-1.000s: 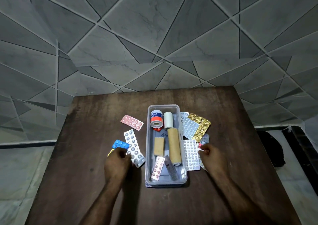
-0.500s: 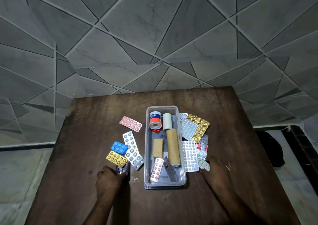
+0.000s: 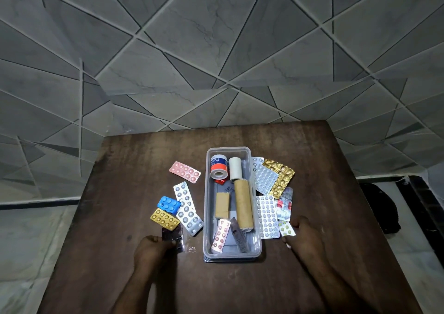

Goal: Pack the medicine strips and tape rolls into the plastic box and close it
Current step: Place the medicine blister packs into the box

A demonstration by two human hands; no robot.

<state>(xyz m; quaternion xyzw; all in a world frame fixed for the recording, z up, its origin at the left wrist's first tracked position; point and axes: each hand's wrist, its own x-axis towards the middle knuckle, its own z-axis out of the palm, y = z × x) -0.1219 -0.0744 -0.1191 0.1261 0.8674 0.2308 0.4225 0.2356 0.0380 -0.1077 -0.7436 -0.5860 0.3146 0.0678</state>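
Several medicine strips lie loose on either side of the open plastic box, which sits mid-table with the tape rolls already inside. The left hand pinches a dark strip, likely to drop it in. A second ago it covered the gold strip. The right hand has slid back beside the yellow-green strip, but I can't tell whether it grips.

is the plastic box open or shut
Open. The box has no lid on top, the tape roll inside shows uncovered, and what looks like its lid lies under it.
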